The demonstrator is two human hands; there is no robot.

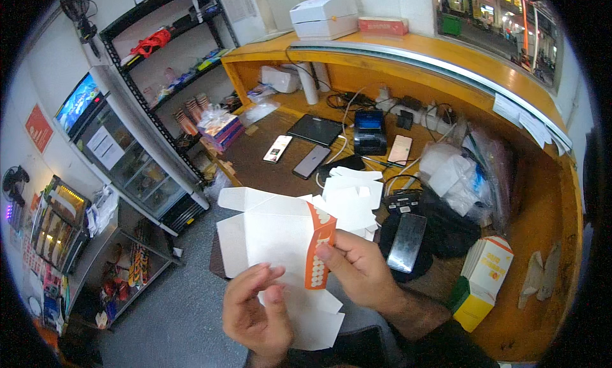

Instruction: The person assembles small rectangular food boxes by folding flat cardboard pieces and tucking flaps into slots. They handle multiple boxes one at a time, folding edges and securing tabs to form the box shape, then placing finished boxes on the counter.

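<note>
While my right hand pinches the carton by its orange panel, my left hand curls loosely, thumb and fingertips apart.

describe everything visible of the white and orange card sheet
The card sheet looks like thin cardboard, unfolded and creased, with several flaps: mostly white, the right strip orange with pale rounded shapes. It faces the camera before the desk. The right hand pinches the orange strip; the open left hand overlaps the sheet's lower part, contact unclear.
</note>
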